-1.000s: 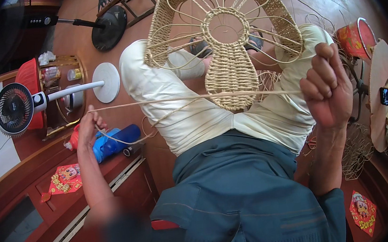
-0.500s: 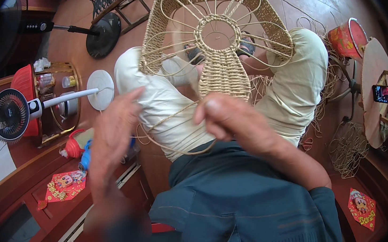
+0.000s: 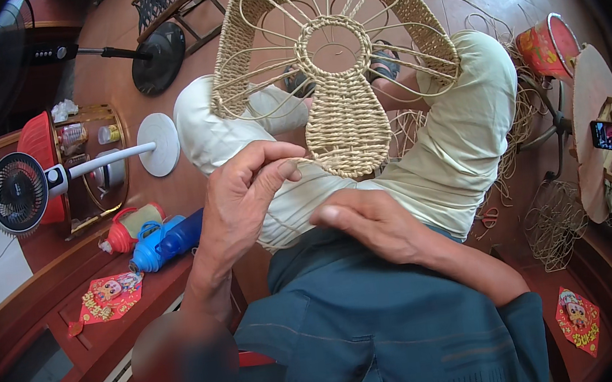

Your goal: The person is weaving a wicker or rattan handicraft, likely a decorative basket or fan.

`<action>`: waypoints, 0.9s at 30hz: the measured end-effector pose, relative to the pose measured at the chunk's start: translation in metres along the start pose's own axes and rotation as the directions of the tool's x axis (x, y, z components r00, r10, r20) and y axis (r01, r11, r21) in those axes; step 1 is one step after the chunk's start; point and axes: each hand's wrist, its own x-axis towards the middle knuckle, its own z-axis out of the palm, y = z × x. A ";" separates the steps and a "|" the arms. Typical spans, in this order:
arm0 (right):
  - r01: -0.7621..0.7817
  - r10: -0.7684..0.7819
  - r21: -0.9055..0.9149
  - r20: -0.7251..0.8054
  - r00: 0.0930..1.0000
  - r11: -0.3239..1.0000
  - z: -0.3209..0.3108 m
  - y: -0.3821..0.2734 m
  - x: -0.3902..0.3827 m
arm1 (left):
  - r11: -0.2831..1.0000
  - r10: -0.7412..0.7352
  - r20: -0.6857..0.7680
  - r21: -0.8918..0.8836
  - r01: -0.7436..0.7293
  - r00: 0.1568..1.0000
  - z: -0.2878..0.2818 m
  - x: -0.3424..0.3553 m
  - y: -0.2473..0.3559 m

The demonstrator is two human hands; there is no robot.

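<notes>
**Left hand (image 3: 246,190) pinching, right hand (image 3: 373,225) curled**

Left: thumb and forefinger grip a thin tan fibre strand (image 3: 308,160) beside the lower edge of a straw-coloured woven frame (image 3: 348,130) with central ring and looped ribs. Frame spans the knees, over cream cloth trousers (image 3: 459,152). Right: fingers bent, nearer the lap; cannot tell whether gripping anything. Outward: round red-patterned bucket (image 3: 548,48) at right, white-stemmed fan with black cage (image 3: 19,193) at left.

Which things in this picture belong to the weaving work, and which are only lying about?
Belonging to the work:
woven piece
thin strand pinched in the left hand
tangled strands on the floor, probably
red scissors, perhaps

Apparently only lying about:
white-stemmed fan
dark blue bottle
phone
</notes>
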 end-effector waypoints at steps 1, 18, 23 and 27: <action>-0.051 0.053 0.025 -0.077 0.996 0.998 -0.008 0.002 -0.009 | 0.999 -0.015 -0.016 0.037 0.015 1.000 0.000 0.002 -0.004; -0.086 0.350 0.700 -0.243 0.905 0.709 -0.037 0.023 0.014 | 0.770 0.360 -0.052 0.581 -0.265 0.931 0.007 0.021 -0.027; -0.052 0.247 0.688 -0.187 0.951 0.724 -0.039 0.027 0.023 | 0.641 0.487 0.046 0.659 -0.393 0.872 0.009 0.025 -0.032; -0.010 0.234 0.710 -0.218 0.948 0.704 -0.037 0.026 0.024 | 0.621 0.526 0.048 0.660 -0.422 0.849 0.019 0.029 -0.037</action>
